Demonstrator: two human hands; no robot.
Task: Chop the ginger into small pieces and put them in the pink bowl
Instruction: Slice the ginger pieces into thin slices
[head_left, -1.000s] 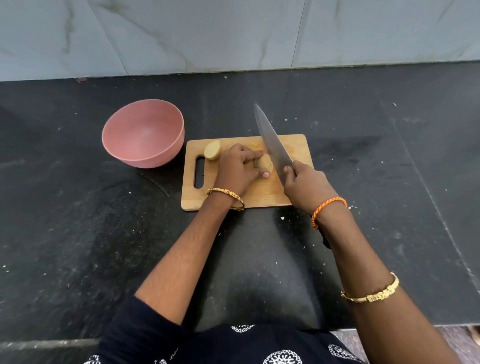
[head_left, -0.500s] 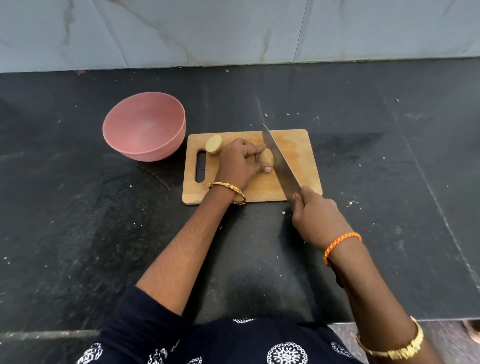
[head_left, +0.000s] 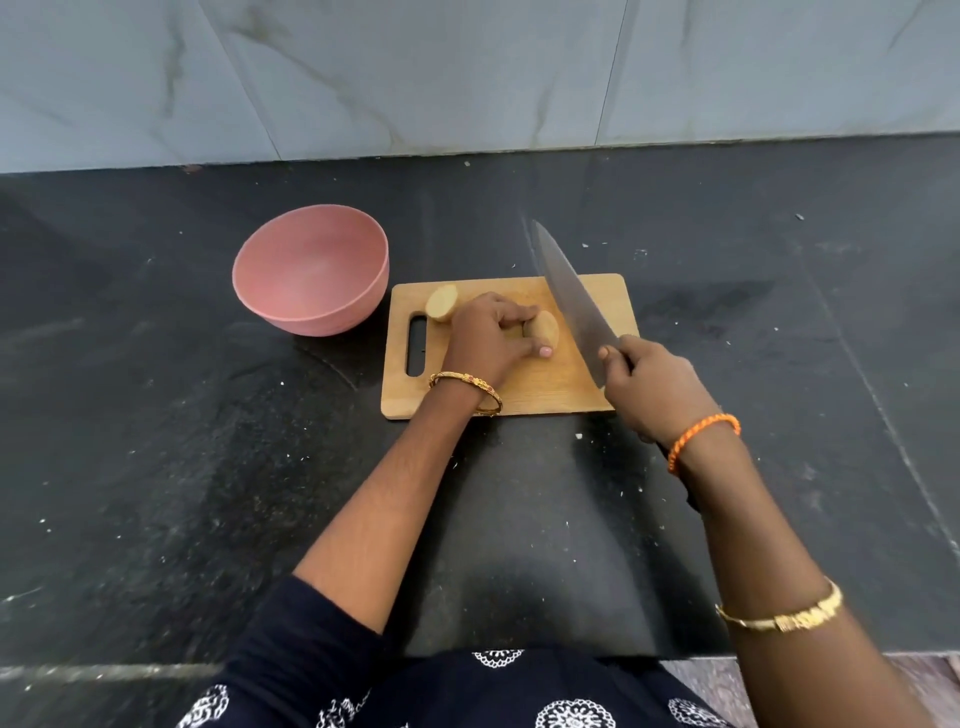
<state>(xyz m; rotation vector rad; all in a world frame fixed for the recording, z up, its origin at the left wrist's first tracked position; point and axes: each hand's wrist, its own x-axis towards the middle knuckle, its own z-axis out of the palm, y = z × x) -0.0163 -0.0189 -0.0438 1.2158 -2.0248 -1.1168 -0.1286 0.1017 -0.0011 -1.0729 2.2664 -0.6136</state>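
The right grip (head_left: 652, 387) is curled round the handle of a knife (head_left: 574, 301), whose blade slants up and away from it, tip raised over the far edge of the board (head_left: 524, 387). The blade stands just right of a ginger piece (head_left: 545, 328), apart from it as far as can be seen. The left grip (head_left: 485, 338) pinches that piece from the left, fingers over its top and thumb at its near side, holding it down on the board. Behind the left grip, near the board's far left corner, lies a second ginger piece (head_left: 441, 303), cut face up, beside the board's handle slot. Further left of that grip, just off the board, a pink bowl (head_left: 310, 270) sits on the black counter (head_left: 156, 441); its inside shows only bare pink, with no pieces visible in it. Pale specks dot the counter near the board. A grey marbled wall (head_left: 467, 73) rises beyond the counter.
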